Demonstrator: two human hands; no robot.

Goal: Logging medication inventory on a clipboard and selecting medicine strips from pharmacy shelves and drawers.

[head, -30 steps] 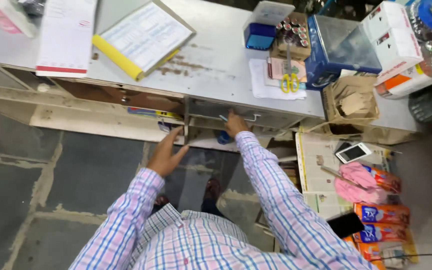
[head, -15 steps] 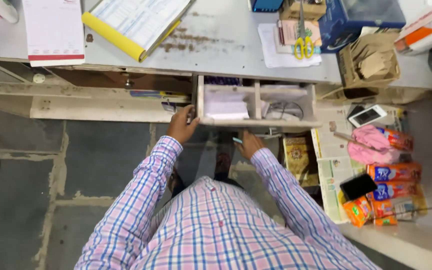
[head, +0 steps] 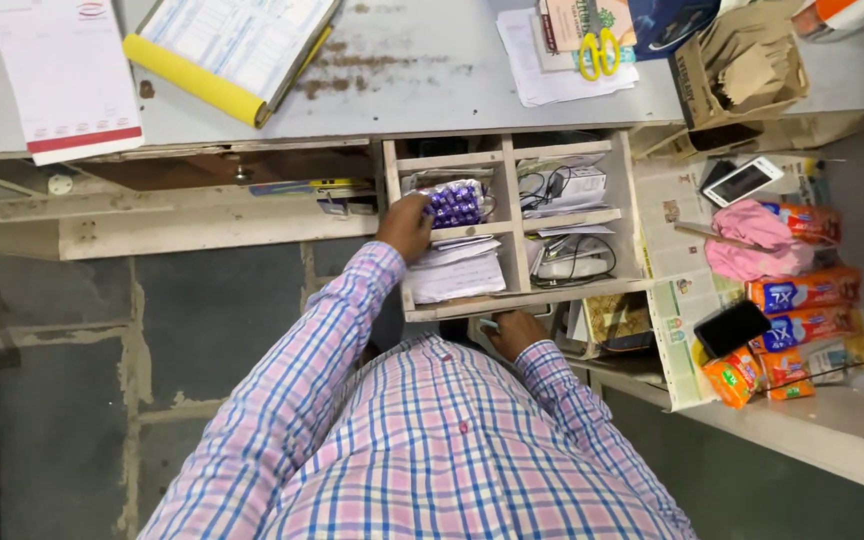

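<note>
- Drawer point(head: 512, 300): it stands pulled out from under the counter point(head: 432, 95), so all its wooden compartments lie open to my reach from above.
- Left hand point(head: 407, 225): my fingers curl onto the purple blister packs point(head: 455, 202) in the far-left compartment; I touch them, but whether I grip them I cannot tell.
- Papers point(head: 457, 272): they lie flat in the near-left compartment, just beside my left wrist.
- Right hand point(head: 515, 330): it sits at the drawer's near edge, underneath the front, apparently steadying it; how far it is closed is hidden.
- Cables point(head: 572, 262): coiled in the right compartments, kept apart from the packs.
- Scissors point(head: 600, 52): on the counter, well apart.
</note>
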